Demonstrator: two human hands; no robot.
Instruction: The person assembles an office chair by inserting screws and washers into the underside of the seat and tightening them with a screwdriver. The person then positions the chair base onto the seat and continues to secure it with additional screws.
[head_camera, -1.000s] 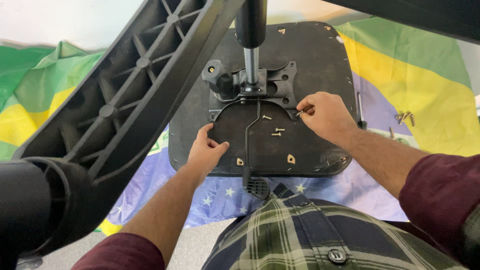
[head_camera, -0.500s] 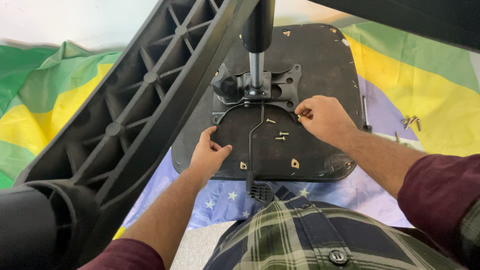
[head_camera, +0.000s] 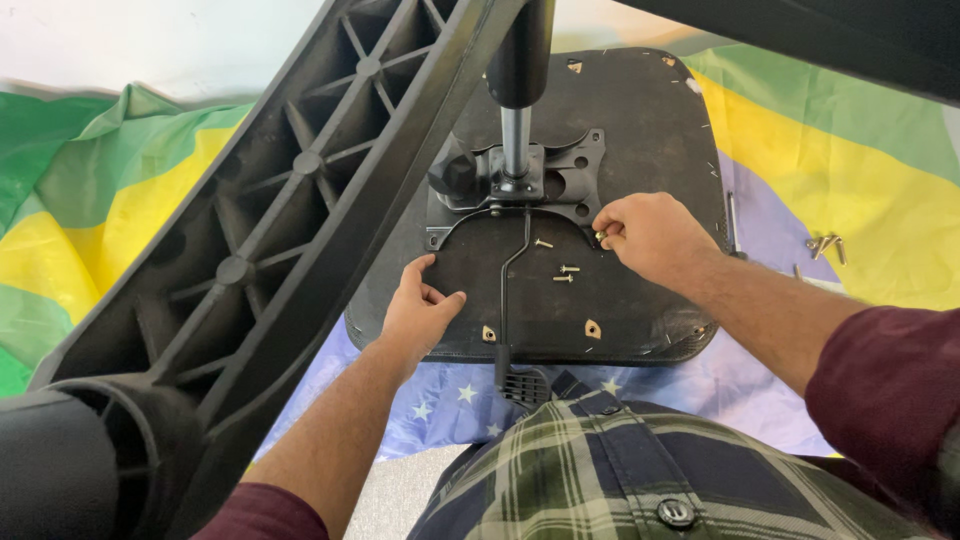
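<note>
You are working in what looks like a room at home or a small office rather than a fitted workshop. There is no workbench or tool rack: an upturned office chair seat (head_camera: 560, 200) lies flat on a large green, yellow and blue cloth (head_camera: 830, 170) spread out as a makeshift work surface. A pale plain wall (head_camera: 150, 40) runs behind it. Loose screws (head_camera: 826, 244) sit straight on the cloth. The chair's black star base (head_camera: 290, 200) fills the foreground. Whether the cloth covers floor or a bed is unclear.
</note>
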